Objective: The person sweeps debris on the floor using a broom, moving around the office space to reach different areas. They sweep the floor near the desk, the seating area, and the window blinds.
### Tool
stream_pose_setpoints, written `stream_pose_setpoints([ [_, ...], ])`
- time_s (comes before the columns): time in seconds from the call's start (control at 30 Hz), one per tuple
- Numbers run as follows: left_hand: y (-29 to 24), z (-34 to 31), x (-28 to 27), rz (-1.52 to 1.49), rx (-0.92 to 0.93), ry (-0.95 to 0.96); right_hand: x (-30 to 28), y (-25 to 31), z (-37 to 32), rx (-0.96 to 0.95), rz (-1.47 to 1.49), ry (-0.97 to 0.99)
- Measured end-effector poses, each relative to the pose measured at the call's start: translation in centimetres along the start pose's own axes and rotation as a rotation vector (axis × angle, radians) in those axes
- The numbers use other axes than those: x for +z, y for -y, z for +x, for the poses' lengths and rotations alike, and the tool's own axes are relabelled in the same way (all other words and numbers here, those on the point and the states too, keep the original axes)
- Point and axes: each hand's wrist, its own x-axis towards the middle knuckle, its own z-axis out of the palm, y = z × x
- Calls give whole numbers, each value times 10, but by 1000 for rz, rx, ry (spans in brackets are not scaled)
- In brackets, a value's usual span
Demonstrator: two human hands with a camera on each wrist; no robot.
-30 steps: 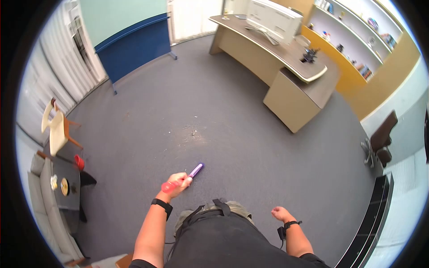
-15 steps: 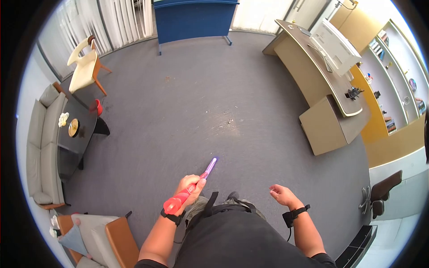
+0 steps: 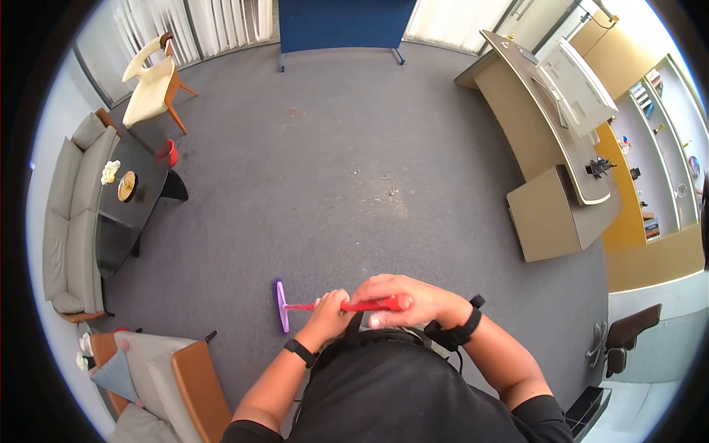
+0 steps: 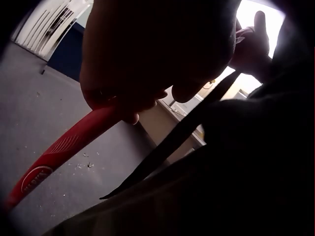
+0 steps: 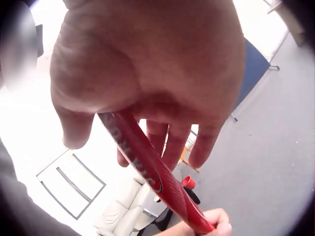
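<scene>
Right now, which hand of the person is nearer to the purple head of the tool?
Left. The left hand grips the red handle just to the right of the purple head in the head view; the right hand is farther, at the handle's other end.

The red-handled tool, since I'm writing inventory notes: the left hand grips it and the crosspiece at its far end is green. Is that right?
Not quite: the crosspiece of the red-handled tool is purple, not green, as the head view shows. The left hand does grip it.
</scene>
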Motion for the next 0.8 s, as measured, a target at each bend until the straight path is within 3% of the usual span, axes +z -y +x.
stream_pose_setpoints([
  [0.07, 9, 11, 2, 25, -40, 24, -4, -20, 2, 109, -14, -104],
  [0.17, 16, 28, 15, -50, -68, 38, -16, -42, 0, 96, 68, -97],
  [0.27, 30, 38, 36, -15, -244, 99, -35, -55, -12, 120, 127, -29],
  [0.43, 83, 33, 100, 100, -283, -21, -79, -85, -52, 33, 110, 129],
  [0.63, 6, 59, 136, 122, -391, -128, -144, -86, -91, -57, 209, 207],
  [0.8, -9, 76, 181, 62, -560, -97, -185, -116, -93, 170, 208, 299],
])
